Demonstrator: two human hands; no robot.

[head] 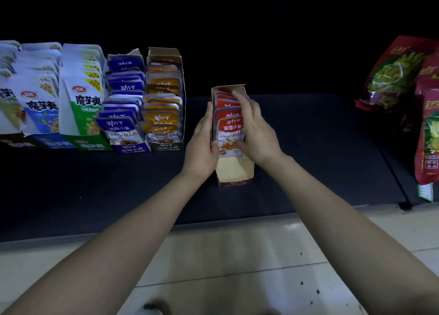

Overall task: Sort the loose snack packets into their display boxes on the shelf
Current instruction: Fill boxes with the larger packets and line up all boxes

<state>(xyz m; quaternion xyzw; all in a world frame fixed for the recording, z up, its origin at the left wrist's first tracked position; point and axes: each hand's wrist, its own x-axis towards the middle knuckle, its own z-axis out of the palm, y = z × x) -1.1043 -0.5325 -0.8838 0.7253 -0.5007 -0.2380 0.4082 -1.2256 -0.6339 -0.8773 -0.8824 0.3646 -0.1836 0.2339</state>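
Dark shelf (308, 136) is carrying the red display box (234, 172) mid-shelf, well apart from the filled boxes (164, 101) at left. Keeping that box from sliding is mattering most. The left hand (202, 143) is bracing its wall flat-fingered, while the right hand (256, 129) is, seemingly, clasping the red packets (229, 124), thumb in front, for squaring them rearward. They are standing upright and glossy, leaving the front floor bare.
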